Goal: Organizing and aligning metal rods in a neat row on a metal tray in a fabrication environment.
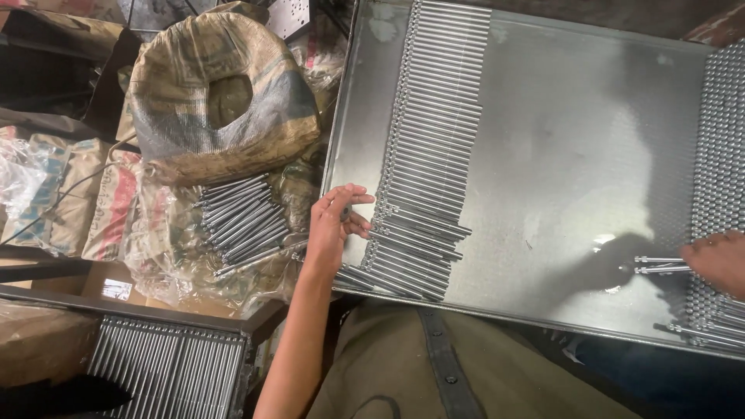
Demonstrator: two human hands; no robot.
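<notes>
Your left hand (pixel 335 221) at lower centre, fingers spread on the row of steel rods (pixel 423 147), rods lying left-right, your right hand (pixel 718 260) at right edge pinching two rods (pixel 660 264), ends pointing left, on the metal tray (pixel 559 155).

Tray (pixel 543 302) centre bare, passable; rod rows (pixel 434 132) flank left, right edges.

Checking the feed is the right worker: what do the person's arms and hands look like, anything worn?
Both hands are bare: no gloves, rings or watch show. The left hand and its forearm are uncovered up to the frame's edge, with no sleeve in view. Only part of the right hand shows at the frame's right edge, also ungloved; its arm is out of view.
</notes>
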